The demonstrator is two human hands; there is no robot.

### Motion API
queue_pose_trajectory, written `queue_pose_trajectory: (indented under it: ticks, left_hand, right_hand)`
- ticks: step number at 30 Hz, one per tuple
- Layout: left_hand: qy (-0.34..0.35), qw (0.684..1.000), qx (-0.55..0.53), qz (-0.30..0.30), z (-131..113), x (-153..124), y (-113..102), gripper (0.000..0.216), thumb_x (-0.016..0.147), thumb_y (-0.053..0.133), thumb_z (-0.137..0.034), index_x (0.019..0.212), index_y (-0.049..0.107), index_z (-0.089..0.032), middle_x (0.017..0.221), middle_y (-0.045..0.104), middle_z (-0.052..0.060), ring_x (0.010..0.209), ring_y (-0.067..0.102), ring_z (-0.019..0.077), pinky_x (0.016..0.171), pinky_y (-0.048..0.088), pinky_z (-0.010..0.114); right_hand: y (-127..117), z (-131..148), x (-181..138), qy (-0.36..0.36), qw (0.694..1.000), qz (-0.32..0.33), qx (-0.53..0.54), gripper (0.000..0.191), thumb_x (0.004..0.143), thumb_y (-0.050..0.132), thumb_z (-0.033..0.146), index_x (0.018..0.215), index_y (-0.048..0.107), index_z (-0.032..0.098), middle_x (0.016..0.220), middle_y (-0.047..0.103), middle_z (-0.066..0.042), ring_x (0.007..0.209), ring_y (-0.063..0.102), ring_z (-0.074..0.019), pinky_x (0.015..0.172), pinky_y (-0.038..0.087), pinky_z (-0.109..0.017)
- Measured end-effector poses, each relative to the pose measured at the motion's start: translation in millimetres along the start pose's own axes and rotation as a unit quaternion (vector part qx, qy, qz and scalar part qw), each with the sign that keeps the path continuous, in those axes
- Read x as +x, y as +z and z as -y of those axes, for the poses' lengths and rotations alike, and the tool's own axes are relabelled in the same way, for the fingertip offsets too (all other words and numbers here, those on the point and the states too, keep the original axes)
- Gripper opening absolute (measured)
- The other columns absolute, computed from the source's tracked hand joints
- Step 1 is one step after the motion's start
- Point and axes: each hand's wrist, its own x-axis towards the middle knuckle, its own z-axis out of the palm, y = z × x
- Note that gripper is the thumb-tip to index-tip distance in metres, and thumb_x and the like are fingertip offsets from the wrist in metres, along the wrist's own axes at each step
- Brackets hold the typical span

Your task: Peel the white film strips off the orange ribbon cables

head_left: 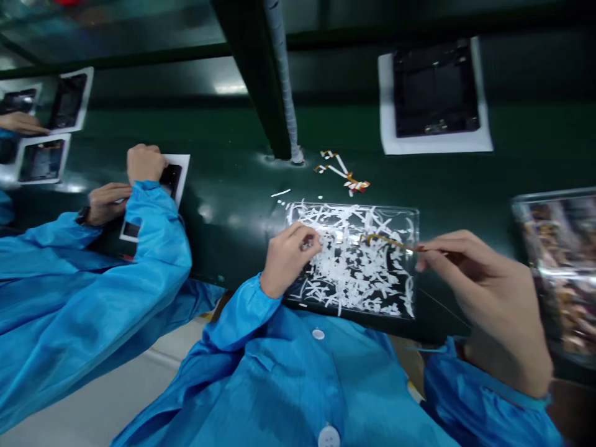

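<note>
Right hand point(488, 285) pinches an orange strip point(387, 240) by one end, likely leaving its length free, above a clear tray point(416, 267) of white scraps point(347, 267), set centrally, apparently for easy reach; left hand point(289, 256) curls at the tray's left side, contents unclear.

Far-right tray point(554, 196), cut off by edge, contents point(572, 298) blurred; black panel point(171, 179) partly hidden by co-worker's sleeve point(158, 233); anything in left hand point(289, 257) indiscernible.
</note>
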Motion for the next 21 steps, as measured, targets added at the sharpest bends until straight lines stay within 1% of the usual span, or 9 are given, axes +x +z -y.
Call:
queue_pose_trajectory:
  ticks: [1, 3, 4, 6, 8, 9, 12, 17, 21]
  left_hand:
    - [-0.005, 1.000, 0.016, -0.002, 1.9, -0.9, -1.4, 0.011, 0.096, 0.060, -0.017, 0.086, 0.066, -0.017, 0.084, 0.066, 0.001, 0.074, 0.061, 0.0108, 0.073, 0.049, 0.025]
    - [-0.012, 0.999, 0.042, -0.017, -2.4, -0.2, -3.2, 0.021, 0.098, 0.061, -0.023, 0.077, 0.064, -0.017, 0.076, 0.064, 0.000, 0.069, 0.059, 0.0113, 0.068, 0.045, 0.026]
    - [-0.006, 0.999, 0.035, -0.020, -7.7, 1.6, -3.6, 0.026, 0.098, 0.061, -0.026, 0.074, 0.063, -0.017, 0.073, 0.063, 0.000, 0.068, 0.058, 0.0118, 0.066, 0.044, 0.026]
    - [0.000, 0.999, -0.037, -0.014, -20.6, 7.7, -3.4, 0.018, 0.097, 0.065, -0.030, 0.083, 0.068, -0.018, 0.082, 0.067, 0.002, 0.071, 0.060, 0.0131, 0.068, 0.047, 0.026]
    - [0.027, 0.993, -0.106, 0.043, -33.0, 14.8, -1.6, 0.016, 0.095, 0.068, -0.033, 0.105, 0.073, -0.022, 0.099, 0.071, 0.003, 0.079, 0.064, 0.0155, 0.073, 0.051, 0.028]
    - [0.054, 0.989, -0.127, 0.061, -38.1, 17.8, 0.0, 0.018, 0.093, 0.069, -0.034, 0.108, 0.073, -0.025, 0.103, 0.071, 0.003, 0.083, 0.066, 0.0170, 0.075, 0.053, 0.029]
    - [0.106, 0.981, -0.153, 0.063, -46.1, 22.9, 5.6, 0.011, 0.091, 0.071, -0.030, 0.101, 0.075, -0.028, 0.100, 0.073, 0.001, 0.089, 0.070, 0.0201, 0.077, 0.055, 0.031]
    - [0.081, 0.986, -0.140, 0.028, -42.5, 26.2, 12.6, 0.011, 0.087, 0.073, -0.027, 0.095, 0.073, -0.033, 0.094, 0.072, -0.004, 0.076, 0.067, 0.0192, 0.066, 0.053, 0.033]
    - [0.099, 0.987, -0.126, 0.028, -44.5, 28.2, 15.4, 0.016, 0.086, 0.072, -0.026, 0.099, 0.072, -0.035, 0.094, 0.072, -0.004, 0.076, 0.067, 0.0211, 0.067, 0.055, 0.036]
  right_hand:
    - [-5.7, 3.1, -1.2, 0.003, 1.000, -0.013, 0.001, 0.023, 0.092, 0.070, 0.031, 0.114, 0.074, 0.033, 0.090, 0.068, -0.003, 0.075, 0.065, -0.0167, 0.059, 0.049, -0.030]
    - [-8.8, 14.6, -3.2, 0.007, 1.000, -0.020, 0.019, 0.051, 0.092, 0.071, 0.028, 0.140, 0.061, 0.037, 0.092, 0.069, 0.001, 0.076, 0.067, -0.0155, 0.069, 0.056, -0.031]
    - [-6.4, 20.9, -2.9, -0.001, 1.000, -0.010, 0.025, 0.055, 0.091, 0.072, 0.028, 0.144, 0.057, 0.037, 0.094, 0.070, 0.001, 0.079, 0.067, -0.0151, 0.074, 0.058, -0.032]
    - [3.5, 29.2, 1.6, -0.031, 0.998, 0.046, 0.017, 0.058, 0.091, 0.072, 0.027, 0.147, 0.055, 0.033, 0.095, 0.072, 0.001, 0.084, 0.068, -0.0152, 0.082, 0.059, -0.032]
    - [14.4, 30.8, 8.5, -0.066, 0.989, 0.129, -0.005, 0.066, 0.093, 0.070, 0.027, 0.154, 0.046, 0.030, 0.092, 0.072, 0.002, 0.081, 0.066, -0.0143, 0.082, 0.058, -0.030]
    - [18.8, 30.1, 11.3, -0.085, 0.984, 0.157, -0.020, 0.068, 0.095, 0.068, 0.026, 0.157, 0.042, 0.028, 0.094, 0.072, 0.001, 0.081, 0.066, -0.0138, 0.080, 0.058, -0.029]
    - [26.1, 28.2, 14.2, -0.114, 0.979, 0.157, -0.065, 0.060, 0.099, 0.061, 0.026, 0.156, 0.041, 0.023, 0.105, 0.073, -0.003, 0.089, 0.068, -0.0140, 0.083, 0.057, -0.028]
    - [26.5, 25.6, 13.9, -0.156, 0.975, 0.109, -0.118, 0.040, 0.106, 0.047, 0.025, 0.144, 0.052, 0.015, 0.109, 0.072, -0.005, 0.095, 0.066, -0.0141, 0.086, 0.056, -0.029]
    - [28.9, 22.0, 17.4, -0.179, 0.968, 0.089, -0.152, 0.035, 0.107, 0.041, 0.023, 0.137, 0.056, 0.013, 0.108, 0.074, -0.006, 0.097, 0.067, -0.0150, 0.089, 0.054, -0.030]
